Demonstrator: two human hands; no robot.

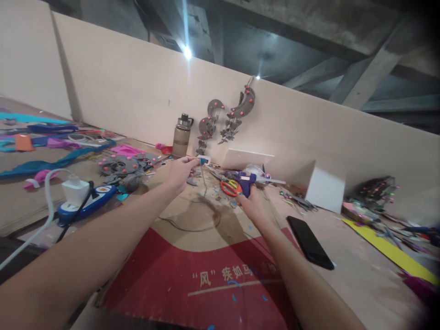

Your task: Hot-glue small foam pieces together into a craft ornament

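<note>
My left hand (183, 173) is raised over the cardboard with thumb and fingers pinched on a thin grey cord (205, 181). A small blue piece shows at the fingertips, too small to name. The cord hangs down and loops across the cardboard (182, 238). Closed round the handle of a purple glue gun (246, 183) is my right hand (252, 201); its nozzle side is hard to make out. Orange-handled scissors (228, 189) lie just left of the glue gun, among small scraps.
A bottle (181, 136) stands by the back board. Grey felt crescents (242, 107) with pink dots hang there. A black phone (309, 242) lies right. At left are a blue power strip (85, 205) with a white plug, felt strips and a decorated grey felt piece (123, 166).
</note>
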